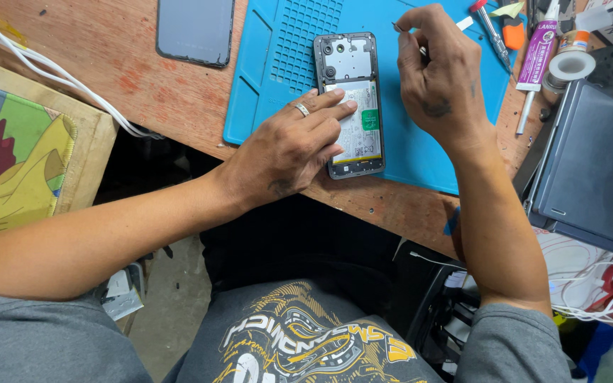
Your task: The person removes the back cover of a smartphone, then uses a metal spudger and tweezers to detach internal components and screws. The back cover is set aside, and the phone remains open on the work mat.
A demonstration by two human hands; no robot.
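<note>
Two hands worked: the left hand (294, 144) lay with flat, spread fingers on the opened grey smartphone (350, 103), while the right hand (440, 76) pinched thin metal tweezers (407, 35) just beyond its fingertips.

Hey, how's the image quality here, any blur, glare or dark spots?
Head view: even light, the opened phone and both hands, left hand and right hand, are sharp; no strong glare on the blue mat; under the table it falls dark.

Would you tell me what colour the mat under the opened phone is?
The mat is blue, clearest in the head view.
</note>
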